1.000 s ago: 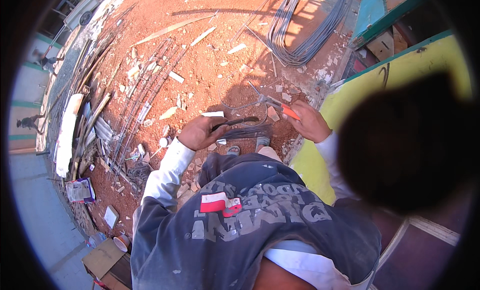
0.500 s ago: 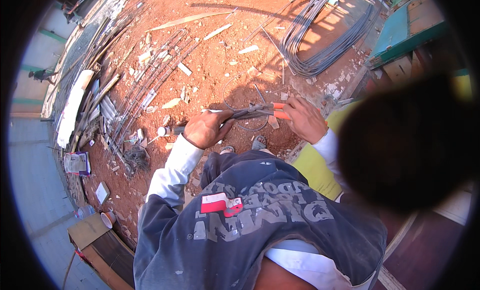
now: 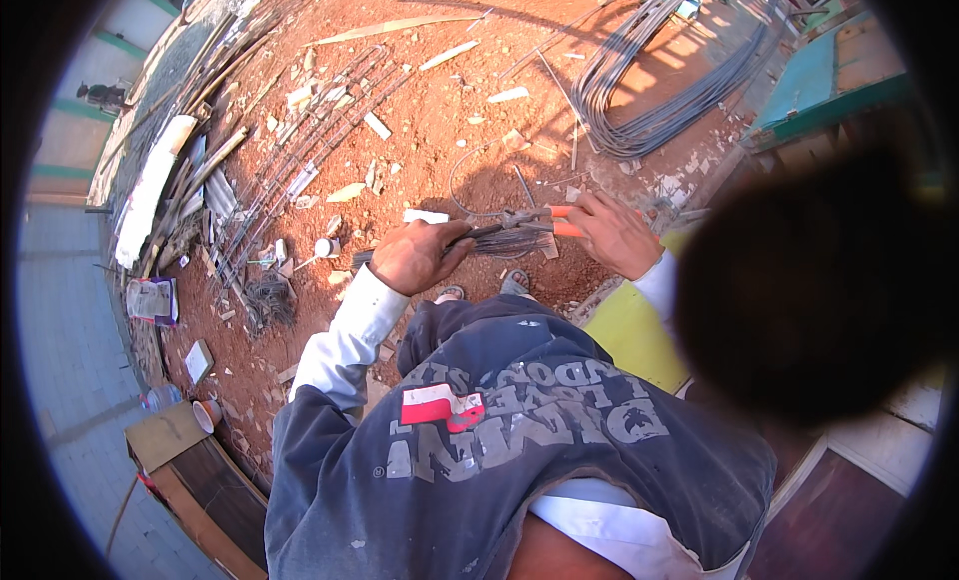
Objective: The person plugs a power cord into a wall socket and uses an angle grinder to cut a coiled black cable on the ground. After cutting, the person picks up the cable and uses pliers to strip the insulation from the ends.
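Note:
My left hand [image 3: 415,257] is closed around a bundle of thin grey wire [image 3: 514,243], whose strands stick out on both sides of the fist. My right hand [image 3: 611,235] grips the orange handles of a pair of pliers [image 3: 566,221]. Their metal head lies against the wire bundle, between my two hands; whether the jaws are apart is too small to tell. Both hands are held out in front of my dark printed vest, above the reddish ground.
A large coil of steel rod [image 3: 639,130] lies at the far right, near a teal panel [image 3: 839,75]. Rebar frames [image 3: 330,135] and scrap boards [image 3: 160,185] fill the left. A white cup [image 3: 322,247] and tangled wire [image 3: 270,298] lie nearby. A dark blurred shape covers the right.
The pliers' orange handles have shifted slightly left, and the wire bundle shows more below them. Both hands keep their grips. The whole view has turned slightly.

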`<state>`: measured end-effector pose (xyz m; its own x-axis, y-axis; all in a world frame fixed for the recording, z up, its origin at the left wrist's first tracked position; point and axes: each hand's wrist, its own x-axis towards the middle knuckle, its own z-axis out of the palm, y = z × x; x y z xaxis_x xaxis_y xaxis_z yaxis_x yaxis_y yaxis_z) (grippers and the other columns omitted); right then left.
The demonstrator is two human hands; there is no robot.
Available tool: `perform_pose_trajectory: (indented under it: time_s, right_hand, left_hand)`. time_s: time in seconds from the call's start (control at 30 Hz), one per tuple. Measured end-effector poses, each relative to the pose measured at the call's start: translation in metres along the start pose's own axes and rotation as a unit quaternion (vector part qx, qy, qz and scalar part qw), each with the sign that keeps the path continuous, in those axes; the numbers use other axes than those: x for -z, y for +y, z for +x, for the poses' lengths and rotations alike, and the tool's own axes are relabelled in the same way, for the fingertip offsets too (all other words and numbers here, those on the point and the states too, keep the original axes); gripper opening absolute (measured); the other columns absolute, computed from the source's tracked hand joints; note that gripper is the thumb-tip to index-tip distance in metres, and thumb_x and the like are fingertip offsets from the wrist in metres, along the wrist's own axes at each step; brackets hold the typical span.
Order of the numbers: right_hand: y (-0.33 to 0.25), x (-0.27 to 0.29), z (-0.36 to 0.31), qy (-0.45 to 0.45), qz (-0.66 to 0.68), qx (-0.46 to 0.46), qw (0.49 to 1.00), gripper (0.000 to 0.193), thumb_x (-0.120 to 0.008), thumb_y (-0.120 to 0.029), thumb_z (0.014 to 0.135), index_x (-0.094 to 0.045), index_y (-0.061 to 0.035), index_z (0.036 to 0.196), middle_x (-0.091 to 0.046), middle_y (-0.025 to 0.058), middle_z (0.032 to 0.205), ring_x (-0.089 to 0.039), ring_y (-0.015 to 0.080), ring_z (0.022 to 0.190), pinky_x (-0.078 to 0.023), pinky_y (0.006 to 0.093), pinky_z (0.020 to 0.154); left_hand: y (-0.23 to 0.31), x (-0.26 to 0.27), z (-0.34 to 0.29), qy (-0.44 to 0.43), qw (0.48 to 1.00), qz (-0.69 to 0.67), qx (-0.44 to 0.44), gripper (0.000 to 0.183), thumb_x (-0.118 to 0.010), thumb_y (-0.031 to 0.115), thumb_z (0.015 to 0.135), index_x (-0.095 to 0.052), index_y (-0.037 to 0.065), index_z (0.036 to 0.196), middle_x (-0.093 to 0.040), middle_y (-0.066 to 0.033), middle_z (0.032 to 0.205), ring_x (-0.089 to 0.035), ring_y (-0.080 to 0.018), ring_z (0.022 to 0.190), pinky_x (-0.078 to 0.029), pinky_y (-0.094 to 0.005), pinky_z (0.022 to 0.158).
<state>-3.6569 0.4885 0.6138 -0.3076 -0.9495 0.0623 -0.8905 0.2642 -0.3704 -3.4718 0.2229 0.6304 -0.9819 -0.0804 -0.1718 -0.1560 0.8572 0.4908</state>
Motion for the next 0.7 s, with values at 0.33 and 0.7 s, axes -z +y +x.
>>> perform_pose_trajectory:
  time_s: [0.33,0.7]
  right_hand:
    - [0.011,-0.009,0.017,-0.025,-0.116,0.066,0.991,0.018,-0.063,-0.012,0.082,-0.062,-0.0052,0.098,-0.056,0.0108,0.101,-0.058,0.0302,0.097,-0.049,0.0439,0.081]
    - [-0.004,-0.026,0.034,0.101,-0.142,0.032,0.984,0.008,-0.063,-0.01,0.079,-0.059,-0.0068,0.086,-0.058,0.0095,0.09,-0.059,0.0282,0.09,-0.049,0.0418,0.075]
  left_hand:
    - [-0.011,-0.002,0.0,-0.02,1.0,0.014,-0.001,0.029,-0.06,0.037,0.096,-0.068,0.018,0.115,-0.07,-0.0144,0.084,-0.069,-0.0364,0.08,-0.055,-0.0495,0.068]
    - [-0.017,-0.012,-0.012,0.039,0.997,-0.035,0.056,0.032,-0.06,0.036,0.095,-0.069,0.012,0.115,-0.071,-0.0174,0.086,-0.069,-0.0374,0.08,-0.056,-0.0488,0.071]
